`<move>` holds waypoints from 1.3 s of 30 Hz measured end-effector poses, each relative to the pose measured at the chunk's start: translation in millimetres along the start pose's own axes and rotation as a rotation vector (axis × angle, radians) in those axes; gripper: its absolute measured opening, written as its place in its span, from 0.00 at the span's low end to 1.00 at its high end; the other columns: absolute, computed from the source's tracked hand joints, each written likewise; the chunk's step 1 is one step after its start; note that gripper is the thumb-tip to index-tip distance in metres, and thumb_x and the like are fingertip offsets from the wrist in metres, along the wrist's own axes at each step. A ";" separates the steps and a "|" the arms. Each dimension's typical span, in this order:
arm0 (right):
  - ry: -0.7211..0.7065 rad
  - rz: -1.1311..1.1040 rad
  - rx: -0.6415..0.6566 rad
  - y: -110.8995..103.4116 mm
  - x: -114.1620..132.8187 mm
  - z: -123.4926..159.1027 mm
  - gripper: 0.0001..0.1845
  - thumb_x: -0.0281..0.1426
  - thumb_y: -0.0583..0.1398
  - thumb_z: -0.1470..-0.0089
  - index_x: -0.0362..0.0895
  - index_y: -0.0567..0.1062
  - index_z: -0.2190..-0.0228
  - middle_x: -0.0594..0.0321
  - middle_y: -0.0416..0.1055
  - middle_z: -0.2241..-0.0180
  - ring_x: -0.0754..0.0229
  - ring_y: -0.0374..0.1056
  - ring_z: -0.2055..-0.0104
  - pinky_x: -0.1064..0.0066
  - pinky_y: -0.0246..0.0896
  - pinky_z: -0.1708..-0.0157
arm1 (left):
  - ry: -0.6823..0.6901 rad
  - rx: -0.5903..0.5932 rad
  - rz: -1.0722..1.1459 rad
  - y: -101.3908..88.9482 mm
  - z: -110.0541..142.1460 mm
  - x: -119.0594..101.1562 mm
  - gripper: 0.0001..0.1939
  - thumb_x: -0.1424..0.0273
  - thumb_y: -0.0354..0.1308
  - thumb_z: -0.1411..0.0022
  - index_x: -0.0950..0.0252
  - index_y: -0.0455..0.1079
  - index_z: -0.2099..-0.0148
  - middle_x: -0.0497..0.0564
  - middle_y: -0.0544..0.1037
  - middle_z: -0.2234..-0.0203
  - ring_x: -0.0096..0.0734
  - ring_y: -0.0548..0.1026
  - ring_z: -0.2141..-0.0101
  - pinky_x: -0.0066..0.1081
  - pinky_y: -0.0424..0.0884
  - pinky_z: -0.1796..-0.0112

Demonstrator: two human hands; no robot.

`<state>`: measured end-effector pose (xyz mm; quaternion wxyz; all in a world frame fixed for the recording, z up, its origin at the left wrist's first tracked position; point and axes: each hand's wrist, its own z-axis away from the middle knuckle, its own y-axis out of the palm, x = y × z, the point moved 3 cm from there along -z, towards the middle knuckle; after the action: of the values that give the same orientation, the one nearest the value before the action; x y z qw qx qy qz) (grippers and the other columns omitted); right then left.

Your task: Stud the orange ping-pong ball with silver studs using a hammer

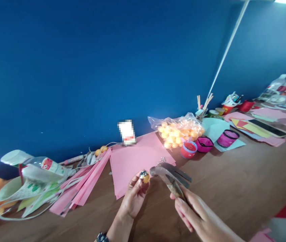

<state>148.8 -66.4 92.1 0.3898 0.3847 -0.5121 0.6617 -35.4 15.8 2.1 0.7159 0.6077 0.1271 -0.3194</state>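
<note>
My left hand (133,198) pinches a small orange ball with a silvery cap (144,176) between its fingertips, raised above the brown table (234,188). My right hand (198,218) grips the handle of a claw hammer (169,173). The hammer's metal head sits just right of the ball, almost touching it. Both are held over the edge of a stack of pink paper sheets (138,158).
A clear bag of orange balls (178,129) lies behind, with red (188,150) and magenta cups (227,137) beside it. Cut plastic bottles and pink paper strips (82,185) clutter the left. Coloured paper and containers fill the far right. A blue wall backs the table.
</note>
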 end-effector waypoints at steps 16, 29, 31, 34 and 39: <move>-0.188 1.014 -0.194 -140.6 -112.4 -7.2 0.14 0.37 0.53 0.46 0.46 0.68 0.58 0.55 0.74 0.63 0.52 0.71 0.63 0.66 0.63 0.66 | -0.006 -0.097 -0.012 2.2 -1.7 -0.1 0.09 0.74 0.65 0.54 0.63 0.75 0.66 0.49 0.79 0.68 0.26 0.76 0.69 0.26 0.73 0.63; -0.208 1.067 -0.230 -184.1 -141.8 -28.9 0.16 0.37 0.52 0.45 0.44 0.69 0.57 0.50 0.67 0.57 0.51 0.67 0.58 0.63 0.61 0.59 | -0.020 -0.087 0.004 -0.4 -2.6 1.4 0.09 0.76 0.61 0.49 0.62 0.74 0.63 0.50 0.79 0.64 0.26 0.76 0.65 0.27 0.72 0.62; -0.210 1.085 -0.227 -188.7 -146.6 -31.2 0.17 0.37 0.51 0.45 0.44 0.69 0.56 0.50 0.67 0.57 0.51 0.66 0.57 0.63 0.61 0.59 | -0.017 -0.088 0.002 0.1 -2.4 1.4 0.10 0.76 0.62 0.49 0.63 0.74 0.62 0.50 0.78 0.64 0.27 0.76 0.66 0.27 0.72 0.62; -0.219 1.104 -0.213 -195.1 -147.0 -34.7 0.16 0.35 0.53 0.46 0.44 0.70 0.56 0.51 0.68 0.57 0.51 0.67 0.58 0.63 0.63 0.60 | -0.019 -0.096 -0.004 -0.2 -2.9 1.9 0.08 0.75 0.62 0.50 0.65 0.75 0.64 0.51 0.79 0.66 0.27 0.76 0.67 0.28 0.72 0.62; -0.289 0.965 -0.269 -180.8 -86.1 -33.1 0.19 0.39 0.57 0.51 0.46 0.69 0.57 0.52 0.70 0.58 0.49 0.69 0.60 0.62 0.66 0.62 | -0.025 -0.094 0.004 -2.6 -3.9 3.6 0.07 0.75 0.62 0.50 0.65 0.74 0.65 0.50 0.79 0.67 0.27 0.76 0.67 0.28 0.72 0.63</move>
<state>344.1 -13.6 76.3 0.0120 0.1388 -0.7602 0.6346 -33.5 18.2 -2.9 0.7459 0.5696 0.1319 -0.3191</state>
